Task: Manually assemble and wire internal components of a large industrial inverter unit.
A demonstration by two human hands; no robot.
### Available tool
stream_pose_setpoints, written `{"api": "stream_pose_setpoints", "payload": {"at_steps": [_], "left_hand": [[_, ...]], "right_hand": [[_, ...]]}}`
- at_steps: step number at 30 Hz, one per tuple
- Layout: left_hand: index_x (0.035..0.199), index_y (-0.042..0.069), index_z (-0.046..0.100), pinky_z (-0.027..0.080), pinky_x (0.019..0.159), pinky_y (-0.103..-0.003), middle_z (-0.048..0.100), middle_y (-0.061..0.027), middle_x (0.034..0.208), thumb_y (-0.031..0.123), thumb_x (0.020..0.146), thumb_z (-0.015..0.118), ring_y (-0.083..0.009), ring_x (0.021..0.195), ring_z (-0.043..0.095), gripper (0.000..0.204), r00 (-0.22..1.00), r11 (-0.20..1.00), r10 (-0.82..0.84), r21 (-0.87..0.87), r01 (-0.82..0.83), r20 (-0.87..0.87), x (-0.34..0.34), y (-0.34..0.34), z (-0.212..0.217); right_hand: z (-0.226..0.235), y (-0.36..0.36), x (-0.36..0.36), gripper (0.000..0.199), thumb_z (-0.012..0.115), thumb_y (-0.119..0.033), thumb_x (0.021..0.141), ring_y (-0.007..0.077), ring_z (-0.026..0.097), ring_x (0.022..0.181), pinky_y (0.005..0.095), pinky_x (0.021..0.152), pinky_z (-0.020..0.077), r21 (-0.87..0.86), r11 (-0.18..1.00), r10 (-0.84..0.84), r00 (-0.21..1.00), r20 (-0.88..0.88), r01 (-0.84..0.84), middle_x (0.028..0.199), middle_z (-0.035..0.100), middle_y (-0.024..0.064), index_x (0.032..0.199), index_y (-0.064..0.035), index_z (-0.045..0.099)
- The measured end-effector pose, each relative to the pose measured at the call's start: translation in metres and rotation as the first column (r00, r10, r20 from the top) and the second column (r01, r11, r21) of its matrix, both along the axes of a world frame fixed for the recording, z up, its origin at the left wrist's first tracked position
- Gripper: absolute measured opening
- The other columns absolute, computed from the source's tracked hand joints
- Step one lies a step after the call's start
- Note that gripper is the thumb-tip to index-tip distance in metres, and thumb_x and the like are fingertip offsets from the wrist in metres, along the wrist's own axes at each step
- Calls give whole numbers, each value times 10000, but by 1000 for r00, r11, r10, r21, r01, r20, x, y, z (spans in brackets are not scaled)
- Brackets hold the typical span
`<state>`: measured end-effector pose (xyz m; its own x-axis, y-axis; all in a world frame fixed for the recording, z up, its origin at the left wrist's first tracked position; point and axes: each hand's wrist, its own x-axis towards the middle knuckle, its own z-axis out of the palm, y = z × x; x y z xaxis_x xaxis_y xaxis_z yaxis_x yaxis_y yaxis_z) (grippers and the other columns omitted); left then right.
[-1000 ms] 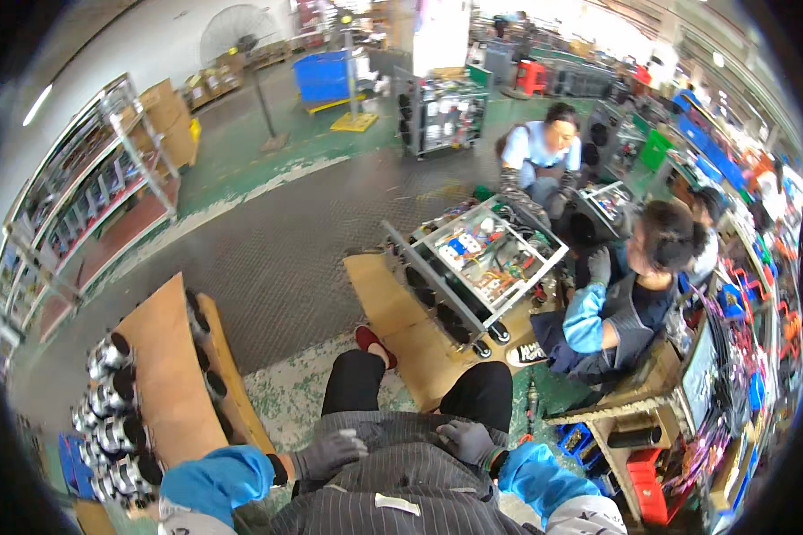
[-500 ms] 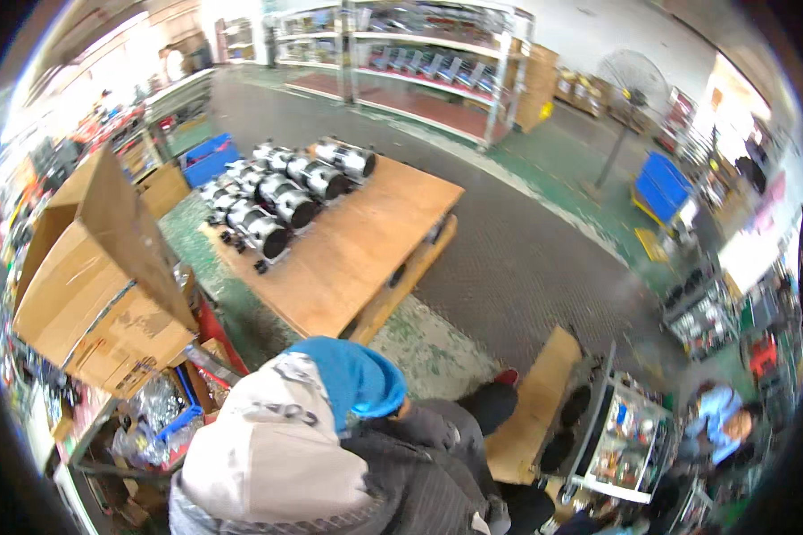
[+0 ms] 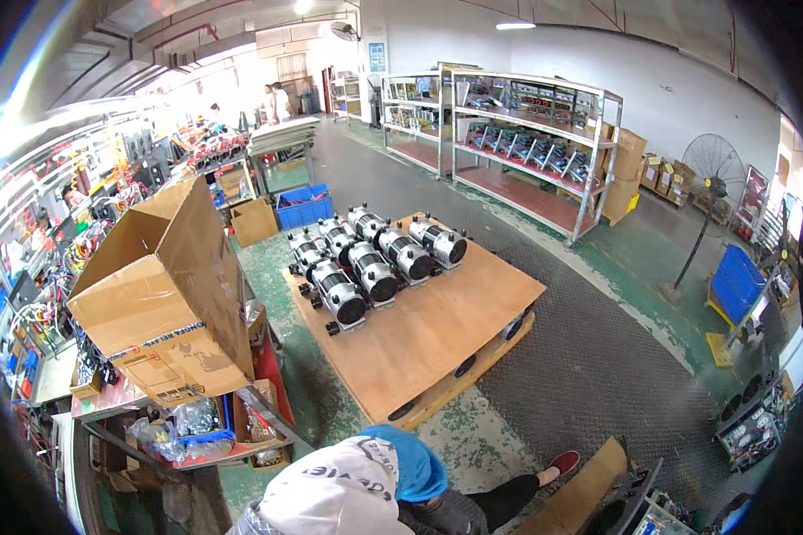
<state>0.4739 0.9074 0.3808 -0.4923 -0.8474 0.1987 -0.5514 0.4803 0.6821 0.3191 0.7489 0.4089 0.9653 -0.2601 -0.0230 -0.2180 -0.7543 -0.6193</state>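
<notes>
At the lower edge, a pale sleeve [image 3: 339, 490] with dark lettering ends in a blue cuff [image 3: 415, 464]. Neither of my hands shows; whatever they hold or touch is hidden. A dark-trousered leg with a red shoe [image 3: 564, 462] stretches to the right of the cuff. Beyond lies a low wheeled platform with a wooden top [image 3: 446, 330]. Several silver cylinders with black ends [image 3: 370, 272], looking like motors or pumps, lie in rows at its far left part. They are well apart from the sleeve.
A large open cardboard box [image 3: 183, 285] sits on a cluttered bench at left. Behind the platform are a blue crate [image 3: 303, 209] and metal shelving [image 3: 526, 147]. At right stand a fan [image 3: 712, 183], a blue panel [image 3: 739, 278] and a flat cardboard piece [image 3: 584, 499].
My view has tilted up, so the platform, box and shelves appear lower and farther right. More ceiling and back wall show. The sleeve sits lower in the picture.
</notes>
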Motion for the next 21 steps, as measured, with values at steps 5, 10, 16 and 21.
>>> {"api": "stream_pose_setpoints", "payload": {"at_steps": [5,10,16,21], "left_hand": [[1110,95,655,412,1061,-481,649,-126,1142,225,930,599,-340,1164,568,229,1000,1000,22,18,-22,-9,2,4,1],[1109,93,655,415,1055,-480,649,-128,1142,224,930,598,-341,1161,569,229,1000,999,22,28,-22,-8,3,4,8],[1108,91,656,419,1048,-480,649,-131,1142,222,930,597,-343,1157,570,229,999,999,26,24,-26,-22,5,8,7],[1107,89,657,422,1042,-480,649,-133,1142,221,930,596,-344,1154,571,229,998,998,52,39,-51,-22,1,17,8]], "right_hand": [[0,2,10,286,670,-219,817,366,672,904,458,773,553,12,1000,18,1000,-21,-18,1026,691,148,1075,-96,677],[-1,5,13,291,672,-219,811,363,670,911,457,777,552,16,1000,21,999,-30,-21,1033,689,147,1075,-96,678],[-1,6,10,297,674,-219,804,361,668,919,455,782,552,14,1000,12,999,-45,-11,1042,687,146,1074,-96,679],[-2,12,10,302,676,-219,798,359,666,926,454,787,551,40,999,28,998,-56,-26,1048,685,144,1074,-96,679]]}}
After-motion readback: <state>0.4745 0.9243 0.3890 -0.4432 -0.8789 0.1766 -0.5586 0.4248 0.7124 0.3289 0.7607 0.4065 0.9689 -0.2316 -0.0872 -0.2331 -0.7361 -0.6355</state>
